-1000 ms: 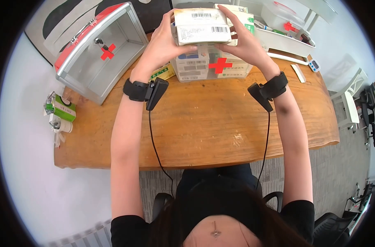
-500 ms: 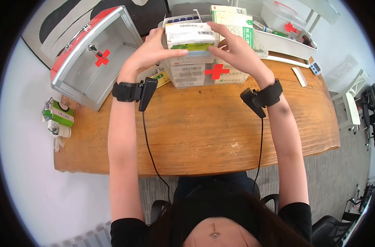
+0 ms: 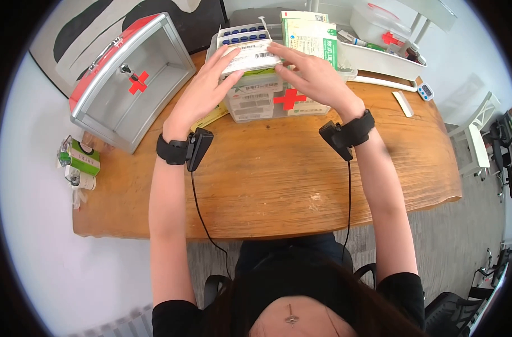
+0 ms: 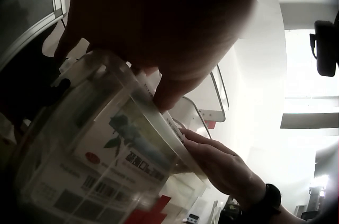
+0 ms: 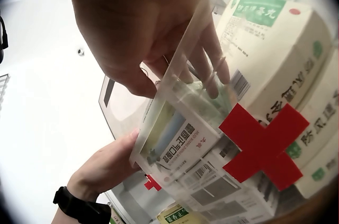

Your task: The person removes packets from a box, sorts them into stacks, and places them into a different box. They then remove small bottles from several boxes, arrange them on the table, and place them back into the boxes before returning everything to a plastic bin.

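Note:
A white medicine box (image 3: 253, 55) lies at the top of the left side of a clear plastic bin (image 3: 231, 104) marked with a red cross (image 3: 290, 99). My left hand (image 3: 202, 92) has its extended fingers on the box's left part, the thumb near its front edge. On the right end rest the fingers of my right hand (image 3: 317, 78). In the right wrist view, the right-hand fingers (image 5: 212, 68) reach inside the bin wall beside a cream-and-green box (image 5: 270, 49). Printed cartons (image 4: 114, 155) show through the wall in the left wrist view.
Behind the box, a tray of blue-capped vials (image 3: 244, 35) stands in the bin. A clear-fronted case with red edges (image 3: 135, 84) is at the left, a white organizer (image 3: 382, 63) at the back right. A green box (image 3: 83, 157) sits at the wooden table's left edge (image 3: 121, 219).
The white box has come down from above the bin to its top left, uncovering the vials. My hands no longer grip its sides; their fingers now lie spread over its top.

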Demonstrator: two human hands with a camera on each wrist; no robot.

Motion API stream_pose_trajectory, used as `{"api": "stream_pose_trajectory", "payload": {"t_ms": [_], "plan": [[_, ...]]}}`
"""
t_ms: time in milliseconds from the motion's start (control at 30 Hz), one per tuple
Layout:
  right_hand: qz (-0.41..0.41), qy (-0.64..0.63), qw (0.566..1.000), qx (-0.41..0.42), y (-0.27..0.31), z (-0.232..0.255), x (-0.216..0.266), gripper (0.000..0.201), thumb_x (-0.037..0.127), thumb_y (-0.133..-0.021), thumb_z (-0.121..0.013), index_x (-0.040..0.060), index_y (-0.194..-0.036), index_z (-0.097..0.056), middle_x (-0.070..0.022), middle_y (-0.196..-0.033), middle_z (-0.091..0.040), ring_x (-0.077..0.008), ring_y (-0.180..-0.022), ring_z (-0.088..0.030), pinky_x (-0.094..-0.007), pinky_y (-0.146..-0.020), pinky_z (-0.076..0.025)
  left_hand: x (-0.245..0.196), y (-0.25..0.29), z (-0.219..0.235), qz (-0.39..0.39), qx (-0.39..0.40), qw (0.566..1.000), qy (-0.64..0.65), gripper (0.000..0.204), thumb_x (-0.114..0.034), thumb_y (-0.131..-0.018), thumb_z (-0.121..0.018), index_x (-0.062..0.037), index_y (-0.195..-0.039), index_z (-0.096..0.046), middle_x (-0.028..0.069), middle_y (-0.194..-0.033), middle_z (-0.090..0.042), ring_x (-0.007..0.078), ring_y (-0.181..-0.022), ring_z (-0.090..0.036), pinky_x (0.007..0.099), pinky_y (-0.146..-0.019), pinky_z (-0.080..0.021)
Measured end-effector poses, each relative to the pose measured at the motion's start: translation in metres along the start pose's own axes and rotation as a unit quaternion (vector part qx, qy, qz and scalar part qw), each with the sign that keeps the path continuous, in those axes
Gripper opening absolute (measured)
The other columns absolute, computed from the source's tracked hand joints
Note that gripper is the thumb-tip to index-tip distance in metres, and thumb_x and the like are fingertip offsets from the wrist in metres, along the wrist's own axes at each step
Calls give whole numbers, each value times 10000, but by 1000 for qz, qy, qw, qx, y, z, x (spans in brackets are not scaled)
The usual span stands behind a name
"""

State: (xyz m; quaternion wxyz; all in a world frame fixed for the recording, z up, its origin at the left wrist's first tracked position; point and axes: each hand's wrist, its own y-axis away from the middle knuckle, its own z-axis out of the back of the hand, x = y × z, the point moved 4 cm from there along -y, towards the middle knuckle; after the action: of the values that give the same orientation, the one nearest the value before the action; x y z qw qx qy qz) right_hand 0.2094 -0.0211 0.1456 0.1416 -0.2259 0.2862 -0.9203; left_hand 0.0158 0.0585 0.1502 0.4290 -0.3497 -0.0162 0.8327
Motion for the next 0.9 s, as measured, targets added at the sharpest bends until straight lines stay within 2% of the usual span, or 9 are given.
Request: {"api": "stream_pose_trajectory", "payload": {"t_ms": [100, 200, 267, 300, 367, 500, 567, 700, 900], "plan": [[-19, 4, 999, 33, 5, 5, 5, 459, 290, -898, -581, 148, -1324, -488, -124, -1307, -534, -268, -1021, -619, -366, -886, -488, -2, 4, -2, -4, -1, 1000, -1, 668, -472, -896, -531, -104, -1423, -346, 190, -1514, -194, 346, -1397, -204, 433, -1104, -262], [35, -47, 998, -2, 20, 23, 7, 482, 294, -885, -605, 143, -1326, -485, -124, -1342, -502, -293, -1208, -500, -370, -999, -412, -2, 14, -4, -20, -58, 994, -87, 800, -514, -864, -563, -61, -1449, -258, 258, -1504, -146, 361, -1399, -187, 420, -1107, -256], [40, 174, 977, -114, 39, 50, 1, 550, 359, -858, -622, 78, -1309, -480, -167, -1346, -483, -369, -1280, -394, -397, -1059, -337, 5, 19, -3, 21, -92, 994, -58, 918, -545, -830, -595, -32, -1465, -174, 308, -1490, -113, 370, -1410, -135, 412, -1120, -224], [43, 176, 977, -113, 48, 56, -5, 550, 359, -858, -622, 78, -1309, -480, -167, -1346, -483, -369, -1280, -394, -397, -1059, -337, 9, 19, -4, 21, -95, 994, -56, 918, -545, -830, -595, -32, -1465, -174, 308, -1490, -113, 370, -1410, -135, 412, -1120, -224], [-69, 158, 966, -195, 66, 67, -28, 610, 372, -888, -585, 44, -1367, -395, -221, -1385, -414, -399, -1316, -332, -399, -1090, -285, 20, 16, -9, 74, -59, 995, -4, 964, -548, -826, -601, 28, -1454, -150, 304, -1492, -111, 356, -1419, -92, 404, -1129, -196], [-183, -34, 971, -151, 77, 44, -63, 657, 378, -934, -517, 14, -1420, -267, -279, -1405, -349, -385, -1326, -329, -383, -1083, -281, 16, 16, -11, 66, -77, 995, 9, 998, -550, -826, -599, 86, -1434, -129, 300, -1493, -112, 350, -1418, -102, 392, -1130, -194], [-236, -221, 940, -109, 71, 28, -63, 647, 366, -967, -445, 20, -1446, -180, -295, -1401, -345, -368, -1321, -345, -372, -1076, -276, 21, 14, -14, 44, -87, 995, -3, 998, -555, -830, -590, 104, -1425, -133, 302, -1489, -123, 347, -1415, -119, 384, -1126, -209], [-217, -268, 931, -123, 67, 22, -78, 618, 360, -972, -410, 32, -1444, -182, -293, -1365, -395, -349, -1294, -390, -366, -1066, -284, 15, 16, -18, 64, -101, 993, -13, 997, -561, -829, -587, 101, -1425, -141, 304, -1484, -134, 356, -1406, -153, 388, -1118, -232], [-239, -207, 942, -115, 72, 23, -77, 559, 364, -968, -389, 56, -1416, -260, -280, -1277, -493, -345, -1232, -461, -377, -1046, -310, 25, 12, -15, 56, -92, 994, -32, 1029, -611, -805, -582, 94, -1424, -162, 320, -1477, -129, 389, -1376, -231, 407, -1087, -298]]}}
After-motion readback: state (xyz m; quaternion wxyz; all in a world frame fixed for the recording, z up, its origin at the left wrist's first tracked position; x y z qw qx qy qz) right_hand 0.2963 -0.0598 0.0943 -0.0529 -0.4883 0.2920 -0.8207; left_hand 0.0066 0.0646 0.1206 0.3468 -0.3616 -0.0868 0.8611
